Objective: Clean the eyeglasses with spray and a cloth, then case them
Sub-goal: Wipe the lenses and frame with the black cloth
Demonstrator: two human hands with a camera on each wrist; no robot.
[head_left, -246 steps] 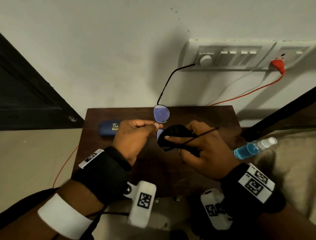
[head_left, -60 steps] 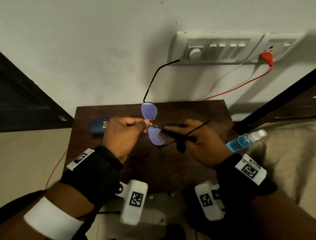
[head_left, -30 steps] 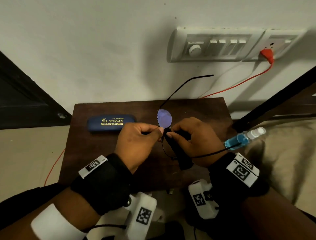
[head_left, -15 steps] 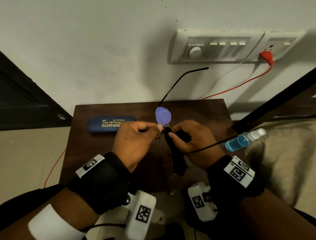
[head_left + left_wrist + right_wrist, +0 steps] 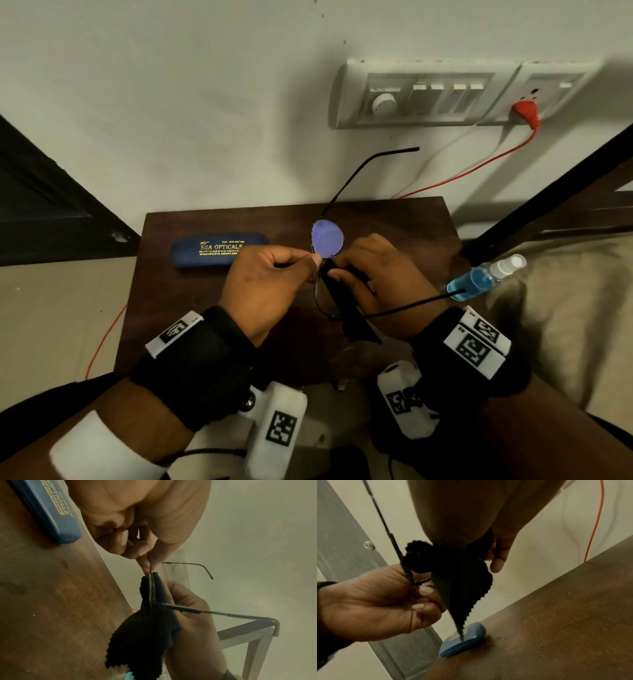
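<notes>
Above the dark wooden table [image 5: 191, 308] my left hand [image 5: 274, 277] pinches the thin black-framed eyeglasses [image 5: 327, 238] at the bridge between the lenses. The far lens shows violet; both temples are unfolded. My right hand [image 5: 370, 274] pinches a black cloth [image 5: 346, 308] folded over the near lens, thumb on one side. In the left wrist view the cloth [image 5: 145, 635] wraps both faces of the lens and hangs down. The right wrist view shows the cloth [image 5: 458, 582] hanging from my fingers. The blue closed case [image 5: 219, 249] lies at the table's back left.
A spray bottle of blue liquid [image 5: 483, 279] lies on beige bedding [image 5: 565, 325] right of the table. A switch panel [image 5: 428, 96] with a red plug [image 5: 525, 111] and red cable is on the wall. A dark bed frame bar [image 5: 548, 192] slants at the right.
Over the last second the glasses have stayed pinched at the bridge while my right hand has shifted the cloth slightly on the near lens. Two seconds ago the glasses were turned the other way.
</notes>
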